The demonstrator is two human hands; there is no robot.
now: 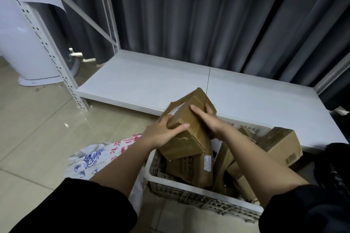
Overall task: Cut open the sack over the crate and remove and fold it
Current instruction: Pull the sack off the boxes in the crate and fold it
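A white perforated plastic crate point(191, 196) stands on the tiled floor, filled with several brown cardboard boxes. Above its far left corner I hold one taped cardboard box point(186, 119), tilted. My left hand point(162, 133) grips its near left side and my right hand point(207, 119) clasps its right side. The white woven sack point(98, 157) with red and blue print lies crumpled on the floor left of the crate, partly hidden by my left forearm.
A low white shelf board point(155, 85) of a metal rack runs behind the crate, with grey curtains behind it. A white perforated rack post point(56, 58) rises at the left. Another cardboard box point(282, 145) sticks up at the crate's right. A dark object point(333, 161) sits at far right.
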